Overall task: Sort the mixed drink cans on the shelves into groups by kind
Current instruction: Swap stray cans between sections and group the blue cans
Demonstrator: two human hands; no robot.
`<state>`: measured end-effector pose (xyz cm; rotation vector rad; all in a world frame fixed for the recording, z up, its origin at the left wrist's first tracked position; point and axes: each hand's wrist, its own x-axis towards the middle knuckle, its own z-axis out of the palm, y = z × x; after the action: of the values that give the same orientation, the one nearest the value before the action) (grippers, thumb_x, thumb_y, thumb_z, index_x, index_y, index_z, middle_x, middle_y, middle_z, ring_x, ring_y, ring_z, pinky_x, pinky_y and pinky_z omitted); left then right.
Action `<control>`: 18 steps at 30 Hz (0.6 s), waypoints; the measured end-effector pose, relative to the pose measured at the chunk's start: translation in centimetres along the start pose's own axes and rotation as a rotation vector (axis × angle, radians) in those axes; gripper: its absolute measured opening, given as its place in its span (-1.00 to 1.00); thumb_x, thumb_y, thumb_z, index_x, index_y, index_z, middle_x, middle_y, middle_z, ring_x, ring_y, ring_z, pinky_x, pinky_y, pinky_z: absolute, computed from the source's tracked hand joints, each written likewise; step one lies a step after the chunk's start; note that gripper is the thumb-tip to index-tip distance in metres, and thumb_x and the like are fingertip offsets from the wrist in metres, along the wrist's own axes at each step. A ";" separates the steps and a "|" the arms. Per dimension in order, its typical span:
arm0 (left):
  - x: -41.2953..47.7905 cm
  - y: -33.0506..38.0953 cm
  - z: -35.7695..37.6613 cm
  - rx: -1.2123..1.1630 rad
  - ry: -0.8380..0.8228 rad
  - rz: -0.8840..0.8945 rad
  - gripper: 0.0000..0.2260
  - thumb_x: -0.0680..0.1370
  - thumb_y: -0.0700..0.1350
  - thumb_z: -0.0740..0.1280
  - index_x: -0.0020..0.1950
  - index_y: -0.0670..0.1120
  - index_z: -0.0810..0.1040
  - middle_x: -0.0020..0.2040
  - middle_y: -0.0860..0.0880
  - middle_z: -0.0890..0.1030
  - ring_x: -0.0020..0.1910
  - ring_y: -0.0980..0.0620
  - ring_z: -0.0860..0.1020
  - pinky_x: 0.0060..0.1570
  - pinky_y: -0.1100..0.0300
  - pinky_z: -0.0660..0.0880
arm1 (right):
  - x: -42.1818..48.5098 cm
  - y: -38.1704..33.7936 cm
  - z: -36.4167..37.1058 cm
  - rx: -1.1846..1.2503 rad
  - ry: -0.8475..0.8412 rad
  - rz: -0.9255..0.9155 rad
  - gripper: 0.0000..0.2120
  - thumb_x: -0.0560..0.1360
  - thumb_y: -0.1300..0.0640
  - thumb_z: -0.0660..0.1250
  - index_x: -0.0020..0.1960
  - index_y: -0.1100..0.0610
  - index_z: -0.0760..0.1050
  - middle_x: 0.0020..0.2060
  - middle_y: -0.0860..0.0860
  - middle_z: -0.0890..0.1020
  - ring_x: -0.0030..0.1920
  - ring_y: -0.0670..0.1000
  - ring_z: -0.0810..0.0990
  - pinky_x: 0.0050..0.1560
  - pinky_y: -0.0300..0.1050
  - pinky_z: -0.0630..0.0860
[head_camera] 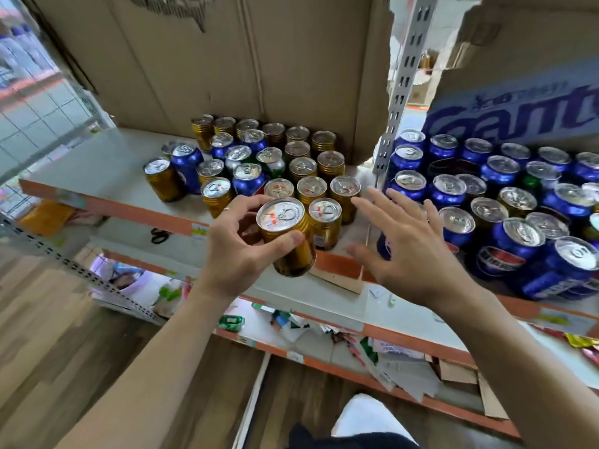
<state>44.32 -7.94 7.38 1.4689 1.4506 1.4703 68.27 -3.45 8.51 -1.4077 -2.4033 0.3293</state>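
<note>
Holding a gold can (288, 244) in curled fingers just before the shelf (97, 163) edge, the left hand (238, 254) could topple the packed gold cans (325, 222) beside it; the right hand (411, 254) hovers spread and empty.

**Left grip (236, 247) holds a gold can (281, 218); right grip (408, 251) is open beside it**
Thumb and fingers of the left grip curl round the gold can, which is tilted with its lid up, in front of the shelf (97, 163) edge. Just right of it, the right grip spreads its fingers and holds nothing. Beyond the left grip, gold cans (311, 189) stand in rows on the shelf, with a few blue cans (186, 163) and a green can (274, 163) mixed in farther back. To the right of the right grip, past a slotted post (402, 85), many more blue cans crowd together.
</note>
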 end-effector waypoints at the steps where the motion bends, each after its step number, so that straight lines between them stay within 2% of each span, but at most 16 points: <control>1: 0.4 -0.1 0.1 -0.001 0.000 0.007 -0.34 0.26 0.11 0.53 0.24 -0.22 0.53 0.09 -0.06 0.65 0.07 0.08 0.65 -0.06 0.32 0.56 | 0.2 0.2 -0.1 -0.003 0.004 0.007 -0.37 0.54 -0.28 0.19 0.55 -0.18 0.09 0.57 -0.14 0.11 0.57 -0.04 -0.05 0.52 0.26 -0.21; 5: 2.5 -0.4 1.0 0.010 0.002 0.014 -0.34 0.25 0.11 0.55 0.24 -0.20 0.55 0.09 -0.04 0.67 0.08 0.07 0.65 -0.04 0.29 0.57 | 1.5 1.2 -0.4 -0.012 0.015 0.018 -0.37 0.53 -0.30 0.15 0.54 -0.19 0.09 0.57 -0.14 0.12 0.57 -0.03 -0.04 0.52 0.29 -0.17; 9: 5.3 -0.8 2.3 0.052 0.013 0.026 -0.37 0.26 0.14 0.55 0.22 -0.16 0.56 0.08 -0.05 0.67 0.07 0.02 0.65 0.01 0.16 0.61 | 3.3 2.7 -1.0 -0.005 0.024 0.031 -0.35 0.49 -0.32 0.08 0.54 -0.18 0.12 0.57 -0.13 0.13 0.57 -0.05 -0.03 0.52 0.28 -0.17; 14: 9.5 -0.5 4.6 0.143 0.002 0.069 -0.44 0.29 0.17 0.52 0.19 -0.10 0.59 0.05 0.02 0.67 0.03 0.11 0.64 -0.04 0.26 0.58 | 6.4 5.3 -1.9 0.002 0.050 0.032 -0.37 0.49 -0.31 0.11 0.52 -0.17 0.18 0.56 -0.12 0.17 0.57 -0.04 0.03 0.52 0.29 -0.12; 18: 13.3 -0.3 6.8 0.231 0.028 0.088 -0.43 0.28 0.21 0.53 0.19 -0.04 0.60 0.06 0.06 0.66 0.05 0.13 0.63 0.03 0.17 0.59 | 8.8 7.7 -2.7 0.006 0.057 0.013 -0.37 0.48 -0.32 0.11 0.51 -0.18 0.21 0.54 -0.11 0.21 0.56 -0.03 0.07 0.51 0.30 -0.08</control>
<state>47.83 6.40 9.44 1.6748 1.6360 1.4179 71.44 8.07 9.68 -1.4120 -2.3465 0.2959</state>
